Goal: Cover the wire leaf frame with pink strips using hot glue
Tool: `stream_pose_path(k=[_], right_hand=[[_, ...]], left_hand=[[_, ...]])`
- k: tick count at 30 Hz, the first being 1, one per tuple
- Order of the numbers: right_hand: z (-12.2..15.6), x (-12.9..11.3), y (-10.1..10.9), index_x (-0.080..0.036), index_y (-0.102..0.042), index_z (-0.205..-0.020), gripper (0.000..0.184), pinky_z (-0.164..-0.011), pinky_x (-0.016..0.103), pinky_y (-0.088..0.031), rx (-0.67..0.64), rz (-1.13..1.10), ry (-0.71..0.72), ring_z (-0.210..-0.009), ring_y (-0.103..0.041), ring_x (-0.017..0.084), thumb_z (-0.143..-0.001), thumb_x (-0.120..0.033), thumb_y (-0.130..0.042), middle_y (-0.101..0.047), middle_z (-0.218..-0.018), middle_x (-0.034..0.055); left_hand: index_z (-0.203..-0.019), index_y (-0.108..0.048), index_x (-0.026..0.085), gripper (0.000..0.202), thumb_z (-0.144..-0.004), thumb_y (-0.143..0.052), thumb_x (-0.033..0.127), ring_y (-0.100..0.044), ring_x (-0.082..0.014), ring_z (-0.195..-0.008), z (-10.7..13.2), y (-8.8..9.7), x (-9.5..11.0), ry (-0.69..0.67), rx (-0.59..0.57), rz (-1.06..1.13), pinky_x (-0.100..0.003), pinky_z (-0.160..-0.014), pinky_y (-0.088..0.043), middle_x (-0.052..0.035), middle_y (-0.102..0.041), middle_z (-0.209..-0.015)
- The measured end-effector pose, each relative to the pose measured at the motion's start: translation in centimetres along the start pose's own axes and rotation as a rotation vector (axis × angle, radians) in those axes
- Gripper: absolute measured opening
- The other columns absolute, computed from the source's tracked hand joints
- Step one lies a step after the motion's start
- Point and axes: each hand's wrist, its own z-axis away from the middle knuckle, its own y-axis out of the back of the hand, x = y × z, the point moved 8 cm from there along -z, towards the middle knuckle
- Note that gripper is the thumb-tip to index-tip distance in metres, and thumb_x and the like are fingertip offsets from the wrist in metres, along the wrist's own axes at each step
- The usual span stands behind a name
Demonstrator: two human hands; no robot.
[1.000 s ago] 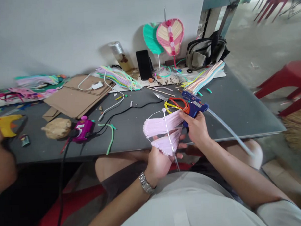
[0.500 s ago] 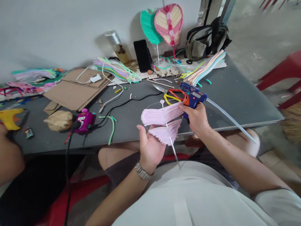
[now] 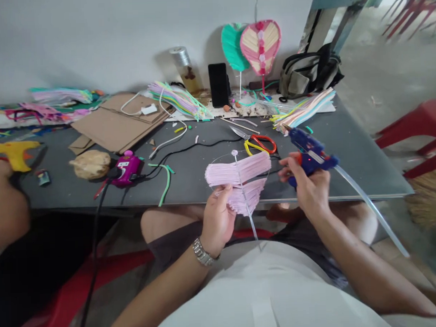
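It looks like a craft workshop — blue glue gun (image 3: 308,150), scissors (image 3: 240,132), pipe-cleaner bundles (image 3: 305,109) at one grey table (image 3: 368,153). Leaf-shaped fans (image 3: 254,52) stand behind.

Logged on table (image 3: 364,168): cardboard (image 3: 113,126) at ten o'clock, bottle (image 3: 185,71) at eleven, phone (image 3: 218,85) at twelve, scissors (image 3: 248,137) beyond held fan (image 3: 252,167).

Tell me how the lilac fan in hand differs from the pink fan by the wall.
The lilac fan has gaps in its covering; the pink fan looks fully covered. The lilac fan is in the left hand; the pink fan stands upright by the wall. The lilac fan shows a pale rod down its middle; the pink fan, a row of rosettes. Both have thin stems.
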Motion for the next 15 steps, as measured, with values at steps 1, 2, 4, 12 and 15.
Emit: stream_pose_path(k=[1,2,4,12,15], right_hand=[[0.8,-0.8,0.7,-0.018,-0.072,-0.098,0.032,-0.053,0.028,-0.055,-0.013,0.059,0.028,-0.057,-0.065,0.015,-0.082,-0.045,-0.078,-0.076,-0.081,0.0036],[1.8,-1.1,1.2,-0.019,-0.072,-0.095,0.029,-0.053,0.027,-0.054,-0.05,0.124,0.026,-0.054,-0.062,0.013,-0.084,-0.044,-0.077,-0.075,-0.079,0.0032],[3.8,-1.0,1.7,-0.018,-0.075,-0.092,0.027,-0.054,0.027,-0.053,-0.197,0.243,-0.013,-0.053,-0.061,0.013,-0.085,-0.044,-0.076,-0.074,-0.073,0.003],[8.4,1.2,2.1,-0.021,-0.073,-0.101,0.019,-0.068,0.028,-0.055,-0.526,0.55,0.068,-0.076,-0.069,0.019,-0.091,-0.038,-0.071,-0.076,-0.089,0.0042],[8.3,-0.3,1.4,-0.023,-0.071,-0.099,0.012,-0.069,0.026,-0.053,-0.56,0.628,0.208,-0.075,-0.067,0.017,-0.093,-0.033,-0.068,-0.073,-0.087,0.0015]], left_hand=[[-0.096,-0.07,0.018,0.025,-0.078,-0.081,0.031,-0.073,-0.0222,-0.101,0.0,0.1,0.1,-0.002,0.005,-0.005,-0.034,-0.088,-0.055,-0.0057,-0.078,-0.103],[-0.095,-0.07,0.018,0.024,-0.078,-0.081,0.031,-0.073,-0.0218,-0.098,0.1,0.1,0.1,-0.002,0.014,-0.013,-0.033,-0.086,-0.055,-0.0056,-0.078,-0.102],[-0.093,-0.071,0.018,0.025,-0.075,-0.082,0.031,-0.073,-0.0212,-0.093,0.1,0.2,0.2,0.0,0.039,-0.03,-0.032,-0.082,-0.055,-0.005,-0.078,-0.098],[-0.086,-0.07,0.015,0.028,-0.067,-0.084,0.03,-0.07,-0.0177,-0.07,0.4,-0.3,0.5,0.042,0.094,-0.048,-0.029,-0.066,-0.053,-0.004,-0.076,-0.081],[-0.083,-0.07,0.014,0.027,-0.066,-0.083,0.031,-0.069,-0.0178,-0.067,0.8,-0.7,0.8,0.063,0.111,-0.051,-0.028,-0.063,-0.052,-0.0041,-0.075,-0.076]])
